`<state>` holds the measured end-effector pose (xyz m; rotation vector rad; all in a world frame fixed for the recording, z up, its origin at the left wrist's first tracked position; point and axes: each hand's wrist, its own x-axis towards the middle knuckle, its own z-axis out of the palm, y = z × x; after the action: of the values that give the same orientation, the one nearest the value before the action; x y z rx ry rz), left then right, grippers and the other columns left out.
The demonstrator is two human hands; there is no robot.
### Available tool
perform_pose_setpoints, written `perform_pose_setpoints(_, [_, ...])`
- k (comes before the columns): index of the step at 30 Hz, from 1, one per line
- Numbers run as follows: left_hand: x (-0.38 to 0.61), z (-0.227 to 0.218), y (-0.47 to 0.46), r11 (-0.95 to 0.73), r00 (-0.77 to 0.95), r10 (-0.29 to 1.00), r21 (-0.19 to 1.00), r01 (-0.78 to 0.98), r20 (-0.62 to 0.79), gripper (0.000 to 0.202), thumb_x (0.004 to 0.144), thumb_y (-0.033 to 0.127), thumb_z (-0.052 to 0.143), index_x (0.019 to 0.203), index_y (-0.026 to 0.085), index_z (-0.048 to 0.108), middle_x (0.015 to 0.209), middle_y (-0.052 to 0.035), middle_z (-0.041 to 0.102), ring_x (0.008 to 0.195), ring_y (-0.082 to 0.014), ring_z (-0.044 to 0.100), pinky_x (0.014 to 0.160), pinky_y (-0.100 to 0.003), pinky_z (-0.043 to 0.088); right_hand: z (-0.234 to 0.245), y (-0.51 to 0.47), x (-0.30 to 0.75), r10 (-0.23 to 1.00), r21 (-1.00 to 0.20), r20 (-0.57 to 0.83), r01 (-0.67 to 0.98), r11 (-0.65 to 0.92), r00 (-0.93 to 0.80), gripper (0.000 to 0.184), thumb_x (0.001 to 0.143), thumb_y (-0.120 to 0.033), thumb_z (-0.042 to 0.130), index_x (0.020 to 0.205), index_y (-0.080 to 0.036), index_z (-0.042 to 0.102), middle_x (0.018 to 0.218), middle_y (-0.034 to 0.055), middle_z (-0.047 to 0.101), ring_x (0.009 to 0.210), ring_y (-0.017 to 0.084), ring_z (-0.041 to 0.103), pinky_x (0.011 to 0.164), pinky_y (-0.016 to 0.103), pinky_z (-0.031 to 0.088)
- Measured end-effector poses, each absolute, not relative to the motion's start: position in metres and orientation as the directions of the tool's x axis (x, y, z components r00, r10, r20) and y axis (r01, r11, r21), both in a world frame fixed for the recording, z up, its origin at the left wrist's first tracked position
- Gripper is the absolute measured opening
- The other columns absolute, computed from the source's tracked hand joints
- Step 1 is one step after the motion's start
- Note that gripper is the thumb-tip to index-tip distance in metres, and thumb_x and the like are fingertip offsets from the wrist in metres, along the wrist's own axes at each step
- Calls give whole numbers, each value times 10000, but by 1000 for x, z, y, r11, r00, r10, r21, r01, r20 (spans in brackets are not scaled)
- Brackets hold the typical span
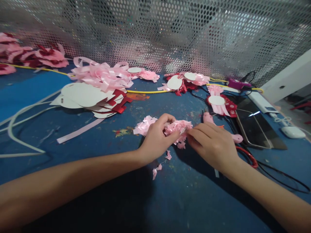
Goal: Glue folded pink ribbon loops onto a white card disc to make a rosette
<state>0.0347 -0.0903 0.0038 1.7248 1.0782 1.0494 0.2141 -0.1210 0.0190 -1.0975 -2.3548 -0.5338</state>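
Where the hands meet mid-table, a pink ribbon rosette (178,127) is pinched by the left hand (155,139), fingers curled, and the right hand (213,144), fingertips closed on it. Another ruffle (145,125) lies at 9 o'clock, a phone (257,127) at 3, and a mesh wall (170,32) at 12. Bare blue table (175,200) spreads toward 6.

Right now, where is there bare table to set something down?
Bare blue table between the forearms, and left between the white cord and the left hand holding the pink ruffle. Crowded: ribbons behind, phone and cables right.
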Motion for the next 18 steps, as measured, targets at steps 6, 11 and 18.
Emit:
perform_pose_setpoints(6, [34,0,-77,-147,108,986,973,180,129,128,735,172,575,842,181,505,758,27,505,656,-113,458,593,-242,369,25,-130,211,724,-173,568,803,570,-391,121,840,-177,597,720,-168,599,612,-5,570,548,119,517,531,264,373])
perform_pose_setpoints(11, [32,-2,-68,-151,29,988,981,124,149,123,726,160,577,832,173,516,726,37,499,633,-108,455,592,-238,375,27,-137,201,791,-412,292,675,612,-538,112,896,-192,544,941,-172,645,828,33,620,736,143,568,642,261,444])
perform_pose_setpoints(18, [33,0,-70,-187,105,979,974,124,175,127,718,122,557,821,175,505,755,37,511,664,-108,464,657,-236,399,5,-139,182,682,-147,262,670,727,-683,150,907,-162,521,898,-160,671,828,63,624,758,201,503,658,326,446])
